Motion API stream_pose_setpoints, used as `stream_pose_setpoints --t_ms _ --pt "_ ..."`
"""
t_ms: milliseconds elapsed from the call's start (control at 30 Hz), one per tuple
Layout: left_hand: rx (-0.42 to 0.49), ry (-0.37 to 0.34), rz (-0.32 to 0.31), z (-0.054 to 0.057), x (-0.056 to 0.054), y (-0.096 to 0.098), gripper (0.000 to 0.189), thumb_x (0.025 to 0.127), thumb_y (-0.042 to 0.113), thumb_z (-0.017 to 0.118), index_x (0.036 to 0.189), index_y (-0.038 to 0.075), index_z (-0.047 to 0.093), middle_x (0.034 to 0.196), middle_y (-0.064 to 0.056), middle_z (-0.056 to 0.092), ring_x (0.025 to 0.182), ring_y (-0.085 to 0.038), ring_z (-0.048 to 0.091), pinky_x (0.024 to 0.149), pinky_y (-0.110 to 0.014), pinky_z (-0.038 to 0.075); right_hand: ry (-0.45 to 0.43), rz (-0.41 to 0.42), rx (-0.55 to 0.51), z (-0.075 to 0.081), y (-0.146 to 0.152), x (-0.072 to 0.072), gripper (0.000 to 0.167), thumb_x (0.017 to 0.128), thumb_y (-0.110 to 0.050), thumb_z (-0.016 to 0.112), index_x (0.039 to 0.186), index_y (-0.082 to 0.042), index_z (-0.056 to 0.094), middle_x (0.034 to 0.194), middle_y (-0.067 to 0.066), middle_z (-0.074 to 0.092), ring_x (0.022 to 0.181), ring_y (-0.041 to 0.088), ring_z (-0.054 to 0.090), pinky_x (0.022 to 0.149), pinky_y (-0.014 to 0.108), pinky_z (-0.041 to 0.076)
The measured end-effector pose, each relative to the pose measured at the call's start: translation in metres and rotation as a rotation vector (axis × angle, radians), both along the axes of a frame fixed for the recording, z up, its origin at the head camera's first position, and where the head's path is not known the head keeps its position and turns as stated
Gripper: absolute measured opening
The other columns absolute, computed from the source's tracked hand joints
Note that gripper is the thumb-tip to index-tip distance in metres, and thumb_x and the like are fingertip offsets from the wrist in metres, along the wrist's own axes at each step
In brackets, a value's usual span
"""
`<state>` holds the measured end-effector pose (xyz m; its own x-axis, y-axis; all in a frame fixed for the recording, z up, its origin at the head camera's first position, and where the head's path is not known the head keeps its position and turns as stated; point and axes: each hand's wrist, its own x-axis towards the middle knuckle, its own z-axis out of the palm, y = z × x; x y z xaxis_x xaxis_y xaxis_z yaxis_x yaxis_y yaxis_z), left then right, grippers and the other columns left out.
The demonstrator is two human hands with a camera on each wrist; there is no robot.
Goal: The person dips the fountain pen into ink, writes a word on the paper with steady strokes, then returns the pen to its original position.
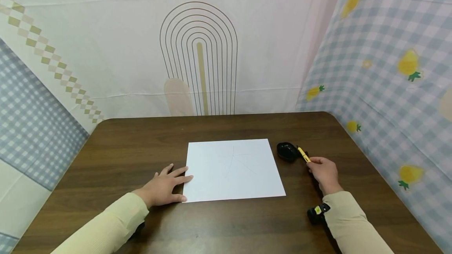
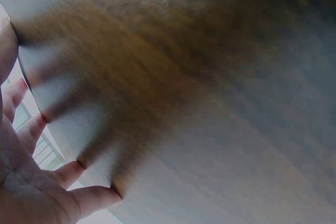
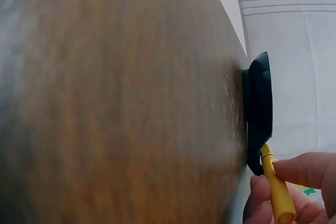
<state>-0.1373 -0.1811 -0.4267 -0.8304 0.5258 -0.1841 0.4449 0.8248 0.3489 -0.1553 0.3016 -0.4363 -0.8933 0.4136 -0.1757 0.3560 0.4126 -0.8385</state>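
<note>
A white sheet of paper (image 1: 233,181) with thin faint lines drawn on it lies on the table. My left hand (image 1: 163,186) rests at its left edge with spread fingers, two fingertips and the thumb on or at the edge. In the left wrist view the left hand (image 2: 31,177) touches the tabletop with its fingertips. To the right of the paper, my right hand (image 1: 324,173) pinches a yellow pen (image 1: 303,154) between thumb and fingers. Beyond the pen (image 3: 278,192) sits a glossy black rounded object (image 3: 260,98), close to the pen's far end; whether they touch I cannot tell.
The brown wooden table (image 1: 219,226) has rounded far corners. A white patterned cloth (image 1: 268,50) hangs behind it, and a blue checked cloth (image 1: 381,101) with yellow fruit prints hangs at the right. A black strap device (image 1: 316,213) is on the right wrist.
</note>
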Motion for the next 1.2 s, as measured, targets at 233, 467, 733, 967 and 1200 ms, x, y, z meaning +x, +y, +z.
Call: stream_pose_setpoints --t_ms 233,467,733,967,1200 --pt "-0.002 -0.005 -0.001 0.0005 0.0001 -0.0005 0.065 0.085 0.050 0.068 0.142 0.024 0.052 0.155 -0.005 0.033 0.140 -0.051 0.019 0.093 -0.080 0.023 -0.049 0.050 0.000 0.0006 0.0029 -0.0002 0.037 0.094 -0.008 0.054 0.126 0.011 0.055 0.115 0.027 0.057 0.076 0.015 0.060 0.059 0.026 0.049" --pt "-0.001 -0.009 -0.001 0.0024 0.0007 -0.0004 0.066 0.085 0.051 0.068 0.142 0.024 0.051 0.155 -0.005 0.033 0.140 -0.052 0.019 0.093 -0.080 0.022 -0.053 0.092 0.001 -0.0001 0.0051 -0.0002 0.037 0.095 -0.007 0.053 0.127 0.011 0.053 0.108 0.025 0.059 0.076 0.017 0.059 0.059 0.028 0.051" --pt "0.001 -0.009 -0.001 0.0031 0.0012 -0.0008 0.066 0.084 0.050 0.068 0.142 0.023 0.052 0.155 -0.006 0.034 0.139 -0.052 0.020 0.093 -0.080 0.023 -0.058 0.121 0.036 0.0015 0.0054 -0.0016 0.037 0.094 -0.007 0.054 0.126 0.012 0.054 0.109 0.027 0.060 0.079 0.020 0.060 0.059 0.029 0.053" --pt "-0.003 -0.003 -0.004 0.0013 -0.0003 -0.0007 0.066 0.085 0.051 0.068 0.142 0.023 0.052 0.155 -0.006 0.034 0.139 -0.052 0.020 0.093 -0.080 0.023 -0.089 0.162 0.150 0.0029 0.0062 -0.0032 0.037 0.094 -0.011 0.056 0.123 0.011 0.056 0.098 0.022 0.064 0.068 0.018 0.056 0.056 0.029 0.047" --pt "-0.007 -0.006 -0.005 0.0010 -0.0008 -0.0005 0.066 0.085 0.050 0.068 0.142 0.023 0.051 0.155 -0.006 0.034 0.139 -0.052 0.020 0.093 -0.080 0.023 -0.102 0.190 0.208 0.0022 0.0077 -0.0035 0.037 0.094 -0.015 0.056 0.121 0.011 0.058 0.109 0.027 0.061 0.081 0.026 0.056 0.058 0.029 0.044"
